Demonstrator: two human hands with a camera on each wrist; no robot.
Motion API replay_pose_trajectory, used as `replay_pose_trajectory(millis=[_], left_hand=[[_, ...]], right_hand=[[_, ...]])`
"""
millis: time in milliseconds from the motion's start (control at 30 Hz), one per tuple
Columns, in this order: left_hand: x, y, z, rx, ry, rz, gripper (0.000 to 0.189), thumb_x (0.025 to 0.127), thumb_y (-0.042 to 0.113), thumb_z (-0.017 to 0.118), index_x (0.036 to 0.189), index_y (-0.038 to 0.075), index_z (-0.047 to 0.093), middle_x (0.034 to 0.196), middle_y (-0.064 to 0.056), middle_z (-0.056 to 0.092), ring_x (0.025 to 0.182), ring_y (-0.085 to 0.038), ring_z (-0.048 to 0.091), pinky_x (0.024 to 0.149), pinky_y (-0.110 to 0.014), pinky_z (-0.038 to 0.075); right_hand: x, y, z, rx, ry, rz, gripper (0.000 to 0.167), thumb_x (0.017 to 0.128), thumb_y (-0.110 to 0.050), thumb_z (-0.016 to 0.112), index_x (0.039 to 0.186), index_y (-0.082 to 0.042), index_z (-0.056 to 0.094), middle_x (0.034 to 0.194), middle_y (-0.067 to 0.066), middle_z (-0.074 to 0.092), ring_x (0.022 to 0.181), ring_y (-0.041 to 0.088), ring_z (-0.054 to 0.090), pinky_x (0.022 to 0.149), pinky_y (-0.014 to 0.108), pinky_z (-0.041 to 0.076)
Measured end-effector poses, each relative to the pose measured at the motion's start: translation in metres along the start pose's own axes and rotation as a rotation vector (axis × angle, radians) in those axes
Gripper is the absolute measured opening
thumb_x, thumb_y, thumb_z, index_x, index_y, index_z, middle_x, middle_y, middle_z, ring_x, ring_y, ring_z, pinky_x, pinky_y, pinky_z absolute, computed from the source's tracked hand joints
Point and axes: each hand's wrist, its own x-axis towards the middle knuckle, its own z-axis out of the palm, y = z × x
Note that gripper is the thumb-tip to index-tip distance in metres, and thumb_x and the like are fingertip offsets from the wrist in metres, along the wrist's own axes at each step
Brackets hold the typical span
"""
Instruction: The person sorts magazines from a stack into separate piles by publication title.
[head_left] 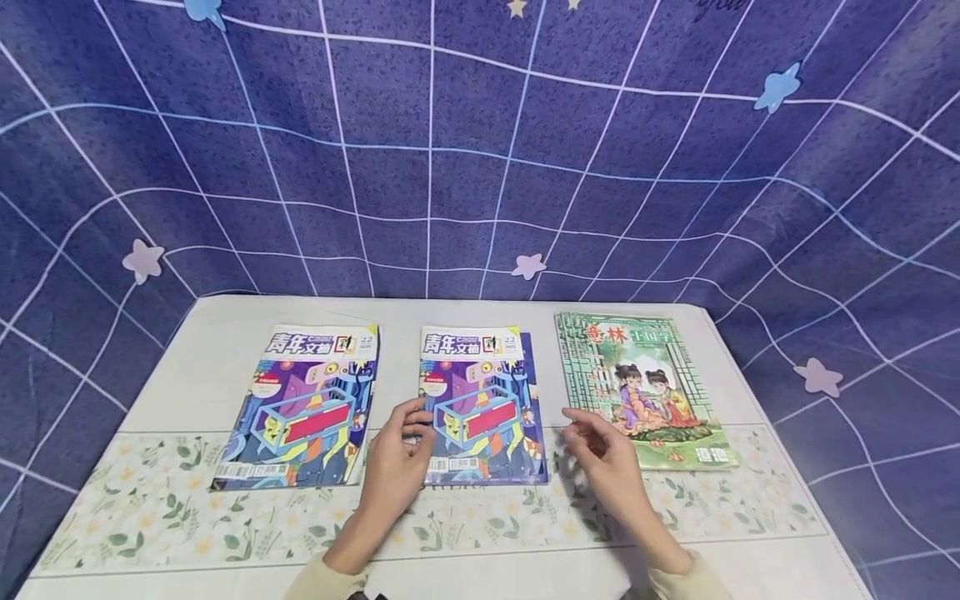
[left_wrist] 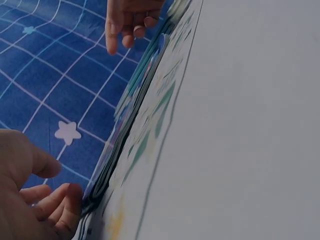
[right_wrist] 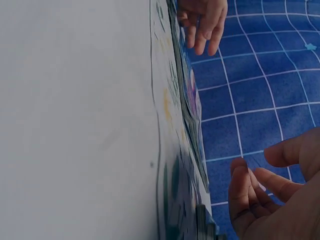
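Observation:
In the head view my left hand (head_left: 399, 454) has its fingertips right at the left edge of the middle magazine stack (head_left: 480, 417), which has a purple and blue cover. The fingers bend loosely, and nothing shows in the grasp. My right hand (head_left: 609, 462) hovers between that stack and the green magazine stack (head_left: 652, 392), its relaxed fingers holding nothing. The green cover bears two drawn children. Farther left lies another purple magazine stack (head_left: 300, 408) with the same cover as the middle one. Both wrist views show loosely bent fingers beside the stack edges.
Beneath the stacks is a white table (head_left: 187, 367) with a floral strip (head_left: 277, 533) running across it. A dark blue cloth (head_left: 465, 125) with a grid and stars rises behind the table and along its sides.

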Motion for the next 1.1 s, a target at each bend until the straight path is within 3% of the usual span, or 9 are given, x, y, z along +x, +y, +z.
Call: replay_pose_trajectory(millis=[133, 333, 867, 1100], left_hand=[[-0.001, -0.002, -0.004, 0.032, 0.021, -0.018, 0.047, 0.1, -0.003, 0.075, 0.145, 0.0, 0.065, 0.124, -0.013, 0.077, 0.107, -0.025, 0.072, 0.076, -0.02, 0.057], [-0.001, -0.004, -0.008, 0.07, 0.025, -0.072, 0.048, 0.1, 0.001, 0.075, 0.147, 0.001, 0.064, 0.126, -0.012, 0.076, 0.112, -0.026, 0.071, 0.079, -0.022, 0.055], [0.0, -0.003, -0.01, 0.104, 0.004, -0.098, 0.049, 0.101, 0.004, 0.076, 0.149, -0.001, 0.064, 0.13, -0.014, 0.075, 0.108, -0.025, 0.072, 0.079, -0.024, 0.057], [-0.001, -0.001, -0.011, 0.129, 0.0, -0.1, 0.05, 0.101, 0.005, 0.075, 0.149, -0.005, 0.064, 0.131, -0.016, 0.073, 0.109, -0.027, 0.072, 0.079, -0.026, 0.058]], right_hand=[[0.0, -0.002, 0.005, 0.004, -0.016, 0.021, 0.039, 0.098, 0.012, 0.073, 0.136, 0.003, 0.073, 0.11, 0.021, 0.074, 0.084, 0.016, 0.072, 0.073, 0.024, 0.062], [0.001, -0.004, 0.01, 0.018, -0.026, 0.056, 0.046, 0.097, 0.013, 0.073, 0.142, 0.003, 0.07, 0.114, 0.022, 0.074, 0.086, 0.018, 0.073, 0.072, 0.029, 0.064], [0.0, -0.004, 0.017, 0.048, -0.062, 0.128, 0.048, 0.098, 0.012, 0.069, 0.145, 0.007, 0.065, 0.119, 0.023, 0.07, 0.09, 0.014, 0.069, 0.072, 0.028, 0.063], [0.0, 0.0, 0.02, 0.052, -0.092, 0.182, 0.052, 0.099, 0.009, 0.071, 0.15, 0.009, 0.06, 0.122, 0.022, 0.071, 0.088, 0.018, 0.07, 0.061, 0.026, 0.06]])
